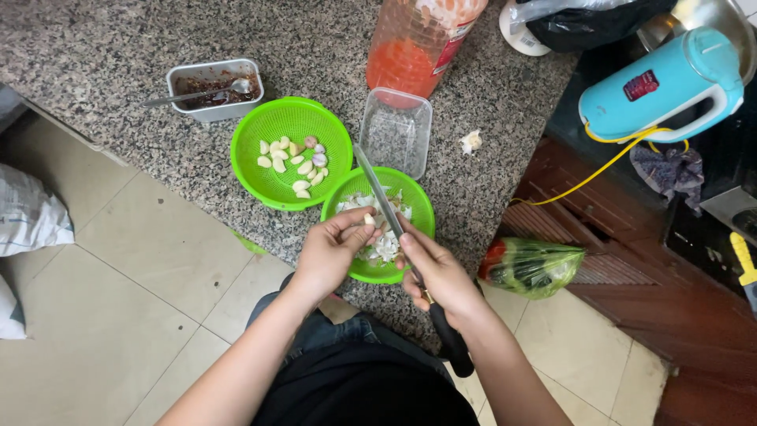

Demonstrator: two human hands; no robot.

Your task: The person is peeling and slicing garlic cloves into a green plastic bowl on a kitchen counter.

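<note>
My left hand (330, 251) pinches a garlic clove (368, 220) over a green basket (418, 203) that holds garlic skins. My right hand (438, 272) grips a knife with a black handle (452, 341); its long blade (377, 188) points away from me, across the basket, close to the clove. A second green basket (260, 126) just to the left holds several peeled garlic cloves (293, 164). Both baskets sit on a speckled granite counter (95, 47).
A clear empty plastic tub (396, 130) stands behind the baskets, with a large jar of red sauce (418, 43) beyond it. A metal tin with a spoon (213, 88) is at left. A lone garlic piece (471, 141), a turquoise kettle (666, 83) and a bag of vegetables (532, 266) lie right.
</note>
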